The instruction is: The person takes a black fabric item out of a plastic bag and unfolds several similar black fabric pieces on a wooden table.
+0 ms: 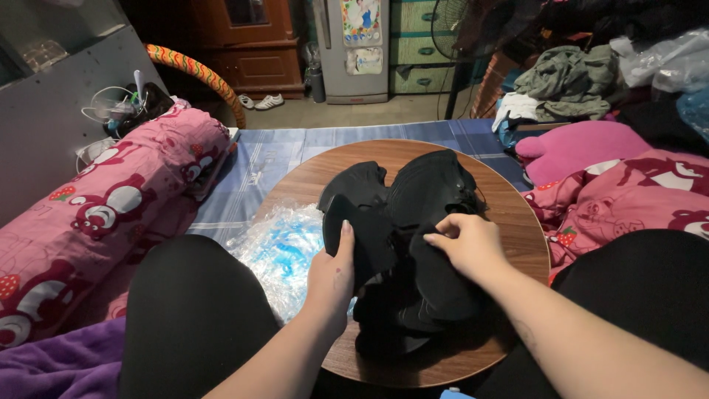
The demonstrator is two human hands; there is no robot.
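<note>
A pile of black shoe-shaped pieces lies on a round wooden table between my knees. My left hand grips the left edge of one black piece, thumb on top. My right hand pinches the top of the same dark bundle from the right, fingers curled. More black pieces fan out behind the hands toward the table's far side. What lies under the bundle is hidden.
A clear crinkled plastic bag with blue inside rests on the table's left part. A pink printed bolster lies at left, pink bedding at right. A blue striped sheet, clothes pile and cabinet stand beyond.
</note>
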